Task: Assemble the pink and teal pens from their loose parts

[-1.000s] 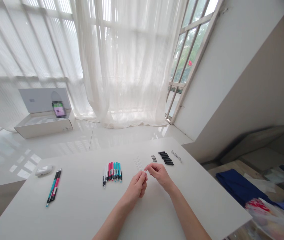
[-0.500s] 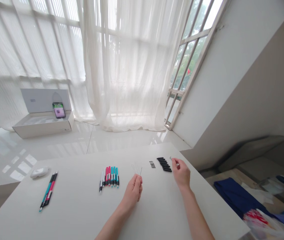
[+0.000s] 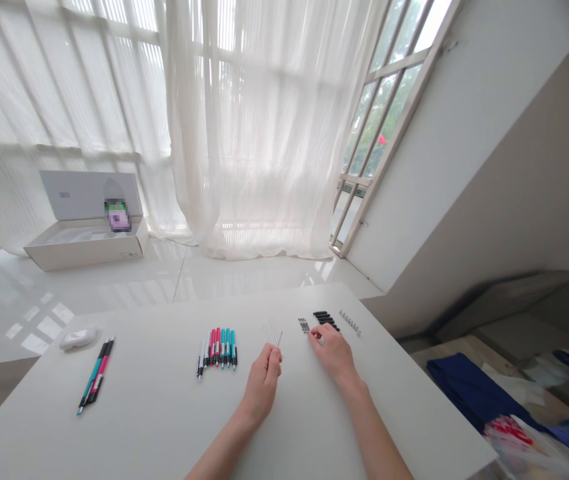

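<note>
My left hand [image 3: 263, 380] is closed around a bunch of thin pen refills [image 3: 273, 329], which fan out upward from the fist. My right hand [image 3: 333, 350] reaches over the table with thumb and forefinger brought together beside a group of small springs [image 3: 305, 325]; whatever is between the fingertips is too small to make out. Partly covered by that hand, a row of black pen grips [image 3: 325, 318] lies behind it. Farther right sits a slanting row of small silvery pen tips [image 3: 349, 323]. White, pink and teal pen barrels [image 3: 218, 348] are lined up left of my left hand.
Two whole pens [image 3: 96, 377] lie at the table's left, near a white earbud case [image 3: 79, 339]. An open white box [image 3: 89, 253] stands on the ledge behind. Dark blue cloth [image 3: 471, 390] and a plastic bag [image 3: 529, 440] are beyond the table's right edge.
My right hand has moved left from the pen tips to the springs, uncovering the row of tips and now covering part of the black grips. My left hand keeps the refills, nearly still.
</note>
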A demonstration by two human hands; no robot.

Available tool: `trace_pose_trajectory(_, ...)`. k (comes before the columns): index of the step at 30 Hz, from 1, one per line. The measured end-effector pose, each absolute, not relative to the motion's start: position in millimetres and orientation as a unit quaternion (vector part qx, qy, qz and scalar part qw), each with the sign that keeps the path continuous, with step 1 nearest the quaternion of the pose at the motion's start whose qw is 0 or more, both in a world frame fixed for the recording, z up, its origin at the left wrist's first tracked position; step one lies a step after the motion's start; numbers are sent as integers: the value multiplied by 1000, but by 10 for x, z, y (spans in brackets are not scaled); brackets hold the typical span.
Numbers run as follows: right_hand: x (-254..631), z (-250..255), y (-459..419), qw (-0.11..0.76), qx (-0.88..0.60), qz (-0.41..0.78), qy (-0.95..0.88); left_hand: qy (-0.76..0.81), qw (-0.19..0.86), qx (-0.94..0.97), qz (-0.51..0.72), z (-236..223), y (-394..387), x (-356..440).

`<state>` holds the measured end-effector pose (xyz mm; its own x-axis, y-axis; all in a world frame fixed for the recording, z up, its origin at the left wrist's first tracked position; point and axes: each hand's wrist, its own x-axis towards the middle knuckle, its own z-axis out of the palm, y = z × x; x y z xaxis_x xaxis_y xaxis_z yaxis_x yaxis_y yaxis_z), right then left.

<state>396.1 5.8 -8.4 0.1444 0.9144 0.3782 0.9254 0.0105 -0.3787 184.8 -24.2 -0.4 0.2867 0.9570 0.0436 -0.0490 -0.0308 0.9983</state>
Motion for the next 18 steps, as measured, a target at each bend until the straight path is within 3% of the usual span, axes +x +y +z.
trace_pose_trajectory(10, 3949, 11, 12, 278, -676, 74, -678, 404, 564, 572, 437, 73, -254, 1814)
trace_pose_trajectory(18, 3747, 213, -56, 442, -572, 354, -594, 411, 547, 609, 402, 111, -263, 1822)
